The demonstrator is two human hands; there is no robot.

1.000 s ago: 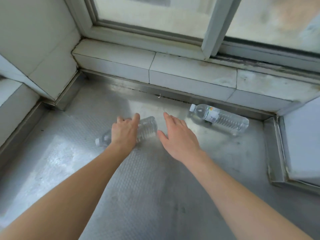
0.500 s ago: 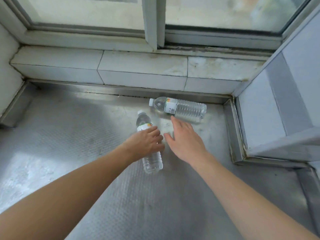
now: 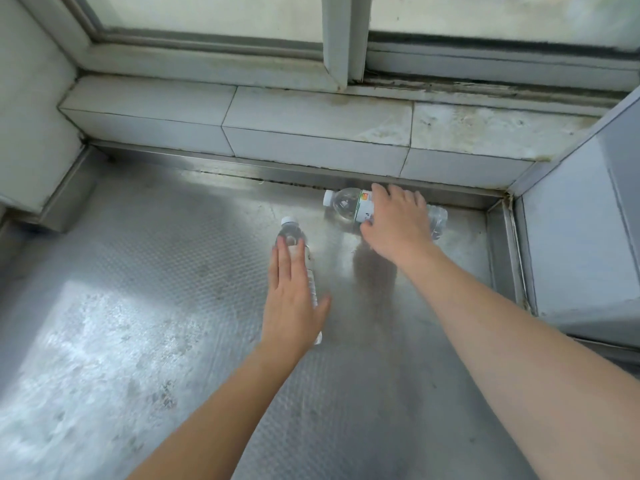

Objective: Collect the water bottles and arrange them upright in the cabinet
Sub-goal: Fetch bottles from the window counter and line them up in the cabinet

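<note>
Steel counter [image 3: 145,341] w/ dimpled texture fills most of view, glare patch at lower left, raised steel lip along back & right edges. Behind it a white tiled ledge [image 3: 311,126], stained toward the right, then window frame [image 3: 336,39] w/ frosted glass. Grey panel [image 3: 581,230] stands at right edge. Both forearms reach in from bottom. Left hand [image 3: 291,299] lies flat, fingers straight & together, thumb out to the right, palm down on top of near bottle [image 3: 290,235], not wrapped round it; that bottle lies on its side mid-counter, white cap pointing away from the person, base hidden under the palm. Right hand [image 3: 398,226] is spread over the middle of far bottle [image 3: 346,204], fingers curved down across it; can't tell if grip is closed. Far bottle lies on its side just beside the back lip, cap to the left, label w/ green & orange partly showing. Bottles near each other, not touching.
</note>
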